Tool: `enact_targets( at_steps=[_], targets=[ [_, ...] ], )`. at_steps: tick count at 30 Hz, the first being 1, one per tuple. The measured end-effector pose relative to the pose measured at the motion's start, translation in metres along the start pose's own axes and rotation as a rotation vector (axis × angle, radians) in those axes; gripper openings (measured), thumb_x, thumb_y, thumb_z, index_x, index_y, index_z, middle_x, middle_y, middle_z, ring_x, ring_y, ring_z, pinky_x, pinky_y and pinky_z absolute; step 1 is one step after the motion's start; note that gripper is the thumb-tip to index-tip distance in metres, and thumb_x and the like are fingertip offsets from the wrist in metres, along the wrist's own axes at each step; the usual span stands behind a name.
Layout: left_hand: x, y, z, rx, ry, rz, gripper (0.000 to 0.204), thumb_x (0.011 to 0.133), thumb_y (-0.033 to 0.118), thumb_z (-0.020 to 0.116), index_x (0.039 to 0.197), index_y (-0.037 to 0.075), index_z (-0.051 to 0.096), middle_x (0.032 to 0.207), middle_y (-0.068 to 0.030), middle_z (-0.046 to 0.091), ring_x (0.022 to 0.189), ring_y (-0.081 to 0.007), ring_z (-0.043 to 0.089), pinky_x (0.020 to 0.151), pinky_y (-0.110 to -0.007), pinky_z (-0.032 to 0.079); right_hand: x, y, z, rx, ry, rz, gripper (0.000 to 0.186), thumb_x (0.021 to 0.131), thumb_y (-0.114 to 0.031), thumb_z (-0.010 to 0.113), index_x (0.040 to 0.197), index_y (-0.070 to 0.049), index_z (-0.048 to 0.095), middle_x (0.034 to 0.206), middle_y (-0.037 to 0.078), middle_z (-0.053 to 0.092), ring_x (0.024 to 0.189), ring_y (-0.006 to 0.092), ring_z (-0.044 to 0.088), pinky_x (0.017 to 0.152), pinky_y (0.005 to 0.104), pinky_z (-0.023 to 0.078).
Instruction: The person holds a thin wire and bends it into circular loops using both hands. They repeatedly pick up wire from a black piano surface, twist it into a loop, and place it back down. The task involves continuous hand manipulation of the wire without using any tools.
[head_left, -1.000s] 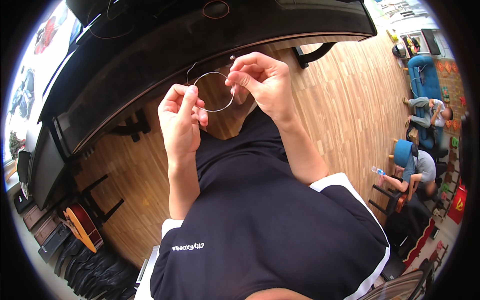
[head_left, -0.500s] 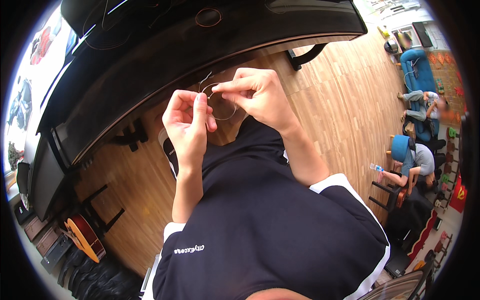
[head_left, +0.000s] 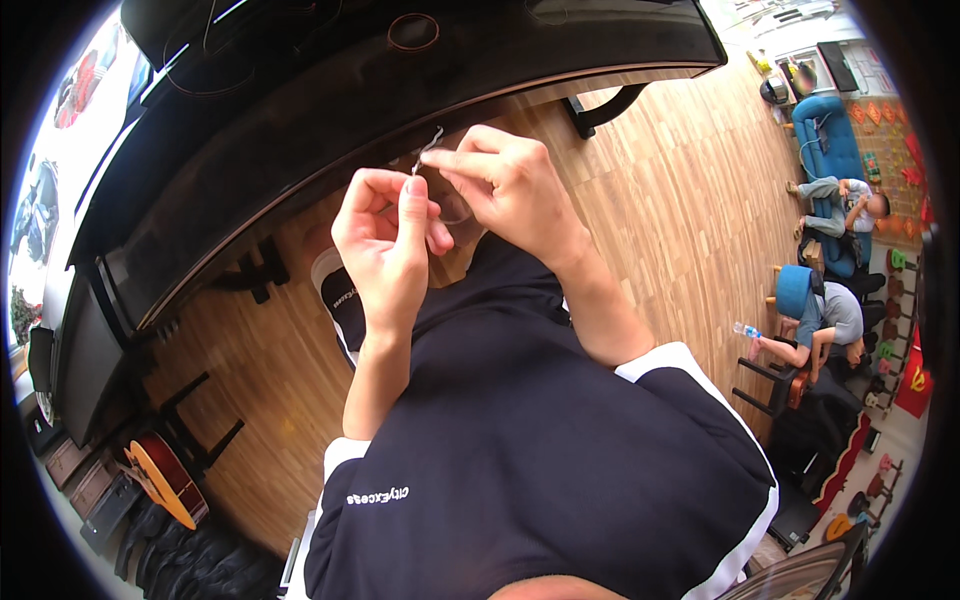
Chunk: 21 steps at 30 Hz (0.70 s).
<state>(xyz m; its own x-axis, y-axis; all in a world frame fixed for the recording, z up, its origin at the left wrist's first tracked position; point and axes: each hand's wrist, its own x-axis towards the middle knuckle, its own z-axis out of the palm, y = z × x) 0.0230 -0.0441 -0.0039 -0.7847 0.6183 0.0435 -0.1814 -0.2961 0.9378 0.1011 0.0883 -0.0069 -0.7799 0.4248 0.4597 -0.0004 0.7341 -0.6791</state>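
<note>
A thin coiled guitar string [head_left: 437,136], pale and silvery, is held between my two hands just in front of a glossy black tabletop [head_left: 300,130]. My left hand [head_left: 385,245] is closed, its thumb and index finger pinching the string near the twisted end. My right hand [head_left: 515,185] pinches that same twisted end from the right, its fingertips close above the left ones. A faint loop of the string curves below my right fingers. The exact contact at the right fingertips is slightly blurred.
On the black surface lies a copper-coloured string coil [head_left: 412,51]. An acoustic guitar [head_left: 165,480] rests at lower left, by a dark stool frame [head_left: 215,450]. At far right, one person [head_left: 850,205] sits on a blue sofa [head_left: 822,150]; another [head_left: 840,315] sits nearer.
The twisted string end now points up and right above my fingers. My right fingertips have moved up slightly, and my left hand has shifted a little right. The loop appears fainter.
</note>
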Motion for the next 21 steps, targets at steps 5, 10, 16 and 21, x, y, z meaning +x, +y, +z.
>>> enact_targets(
  at_steps=[5, 10, 16, 21],
  targets=[
    [0.005, 0.001, -0.008, -0.064, 0.048, -0.009, 0.013, 0.098, 0.009, 0.060, 0.088, 0.001, 0.055, 0.072, -0.0062, 0.060, 0.049, -0.0087, 0.055, 0.046, -0.020, 0.043, -0.001, 0.004, -0.006, 0.111, -0.033, -0.080, 0.017, 0.081, -0.006, 0.073, 0.098, -0.006, 0.075, 0.081, 0.008, 0.068, 0.065, 0.0203, 0.065, 0.058, 0.0288, 0.052],
    [0.012, 0.002, -0.017, -0.187, 0.104, -0.018, 0.010, 0.098, 0.010, 0.059, 0.089, 0.005, 0.057, 0.074, -0.0046, 0.060, 0.050, -0.0089, 0.052, 0.048, -0.020, 0.041, -0.002, -0.002, -0.009, 0.227, 0.040, -0.035, 0.023, 0.081, -0.004, 0.074, 0.104, -0.005, 0.073, 0.073, 0.007, 0.067, 0.065, 0.0169, 0.065, 0.060, 0.0258, 0.052],
    [0.019, 0.000, -0.033, -0.251, 0.130, 0.035, 0.009, 0.098, 0.009, 0.059, 0.091, 0.004, 0.059, 0.075, -0.0056, 0.061, 0.054, -0.0105, 0.054, 0.051, -0.022, 0.044, 0.002, 0.021, -0.026, -0.118, 0.092, -0.345, 0.015, 0.074, -0.011, 0.080, 0.087, -0.006, 0.075, 0.088, 0.005, 0.068, 0.086, 0.0207, 0.063, 0.081, 0.0330, 0.049],
    [0.020, -0.002, -0.037, -0.249, 0.154, 0.062, 0.012, 0.098, 0.009, 0.059, 0.088, 0.003, 0.056, 0.074, -0.0076, 0.063, 0.053, -0.0127, 0.059, 0.050, -0.024, 0.050, -0.002, 0.006, -0.026, -0.284, 0.250, -0.188, 0.012, 0.074, -0.012, 0.080, 0.086, -0.012, 0.078, 0.087, 0.004, 0.058, 0.083, 0.0197, 0.058, 0.074, 0.0303, 0.049]
  ],
)
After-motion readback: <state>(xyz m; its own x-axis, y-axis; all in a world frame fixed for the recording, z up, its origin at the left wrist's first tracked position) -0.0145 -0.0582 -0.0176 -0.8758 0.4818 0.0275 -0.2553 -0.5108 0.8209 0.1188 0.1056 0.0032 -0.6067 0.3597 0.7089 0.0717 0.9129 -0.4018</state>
